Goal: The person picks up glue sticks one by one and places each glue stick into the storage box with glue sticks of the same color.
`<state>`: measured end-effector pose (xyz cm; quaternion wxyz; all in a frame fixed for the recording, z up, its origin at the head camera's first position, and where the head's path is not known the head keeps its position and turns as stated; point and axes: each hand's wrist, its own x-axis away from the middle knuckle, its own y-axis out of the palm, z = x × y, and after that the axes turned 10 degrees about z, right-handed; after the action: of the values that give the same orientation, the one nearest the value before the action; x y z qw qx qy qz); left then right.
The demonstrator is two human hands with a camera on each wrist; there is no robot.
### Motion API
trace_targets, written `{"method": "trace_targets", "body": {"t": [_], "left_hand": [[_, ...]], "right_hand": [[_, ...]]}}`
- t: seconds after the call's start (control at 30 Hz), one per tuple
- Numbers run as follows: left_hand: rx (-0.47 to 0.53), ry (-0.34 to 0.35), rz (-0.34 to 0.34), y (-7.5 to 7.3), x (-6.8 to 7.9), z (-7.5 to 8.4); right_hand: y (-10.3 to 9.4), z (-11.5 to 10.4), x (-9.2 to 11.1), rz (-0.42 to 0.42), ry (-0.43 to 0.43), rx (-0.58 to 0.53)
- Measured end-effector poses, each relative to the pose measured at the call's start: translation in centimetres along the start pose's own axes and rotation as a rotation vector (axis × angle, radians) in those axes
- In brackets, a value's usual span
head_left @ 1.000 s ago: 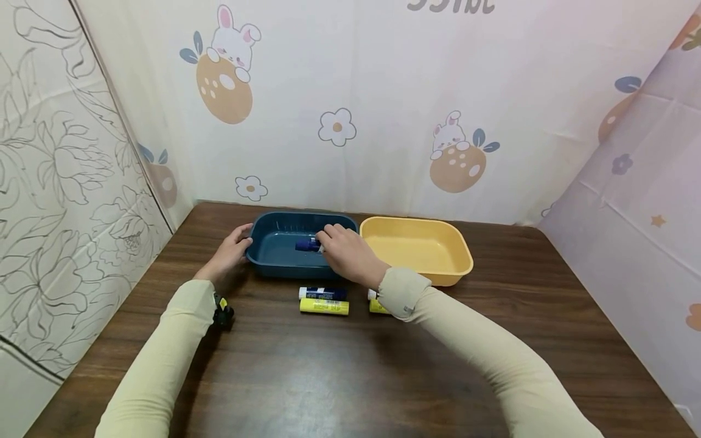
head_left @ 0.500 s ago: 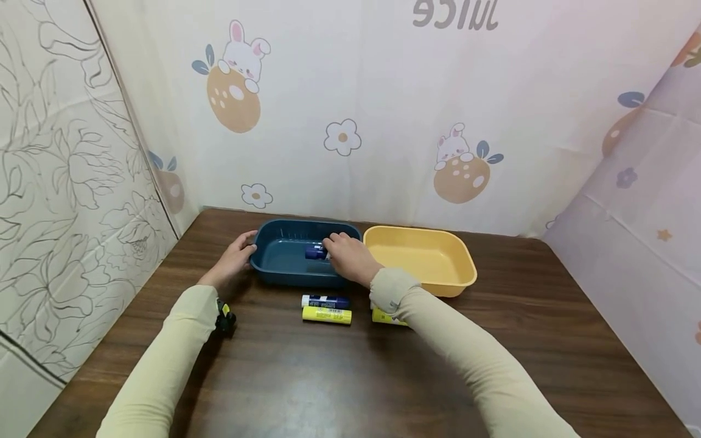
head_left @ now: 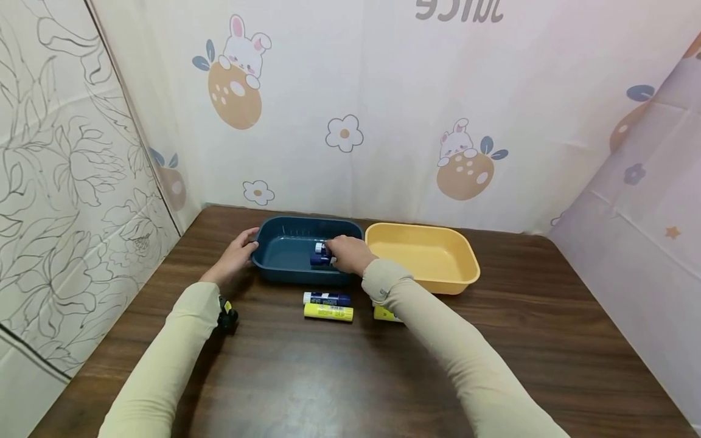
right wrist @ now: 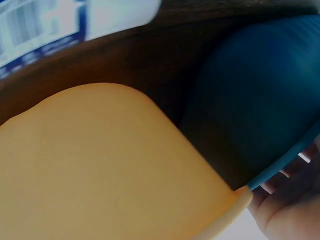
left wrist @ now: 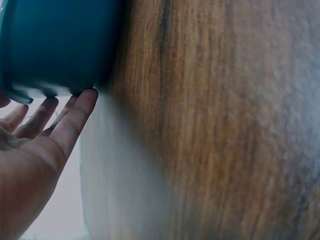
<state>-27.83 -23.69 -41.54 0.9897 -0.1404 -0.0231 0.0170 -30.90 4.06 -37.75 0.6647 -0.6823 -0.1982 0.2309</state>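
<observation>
In the teal tray [head_left: 298, 278], two blue glue sticks [head_left: 320, 260], aligned left-right, are seen projecting leftward from the nearer right hand [head_left: 352, 253], whose grip, clamped or loose, cannot be told, while the tray's left end is touched by the left hand [head_left: 234, 257], fingers extended.

Your L hand [head_left: 230, 258] touches the outer L end of the dk-blue tray [head_left: 292, 277], fingers extended; tray sits upright. In it, toward its R half, 2 tubes show side by side: rear tube [head_left: 321, 248] w/ white L end, front tube [head_left: 320, 260] all dk blue where visible. Your R hand [head_left: 350, 253] hides their R ends; grip unclear. Just in front of the tray, 1 navy tube [head_left: 328, 298], white end L, lies alongside 1 yellow tube [head_left: 328, 312].
</observation>
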Motion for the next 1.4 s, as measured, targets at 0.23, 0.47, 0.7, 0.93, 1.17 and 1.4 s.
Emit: {"method": "trace_targets", "body": {"t": [0.23,0.47,0.7,0.93,1.17,1.4], "left_hand": [[-0.006,-0.009,0.007,0.0,-0.2,-0.3],[-0.007,0.002,-0.001,0.0,-0.3,-0.2],[-0.002,0.005,0.000,0.1,-0.2,-0.1],[-0.013,-0.010,0.003,0.0,0.0,0.0],[-0.017,-0.013,-0.001,0.1,0.1,0.1],[0.001,0.011,-0.019,-0.1,0.0,0.0]], "right_hand": [[0.0,-0.2,-0.2,-0.052,0.041,-0.034],[0.1,-0.1,-0.2,-0.064,0.062,-0.067],[-0.1,0.4,-0.1,-0.080,0.037,-0.061],[-1.5,1.1,0.8,-0.054,-0.044,-0.044],[-3.4,1.9,2.9,0.044,-0.100,-0.094],[-4.5,2.7,5.9,0.153,-0.167,-0.104]]}}
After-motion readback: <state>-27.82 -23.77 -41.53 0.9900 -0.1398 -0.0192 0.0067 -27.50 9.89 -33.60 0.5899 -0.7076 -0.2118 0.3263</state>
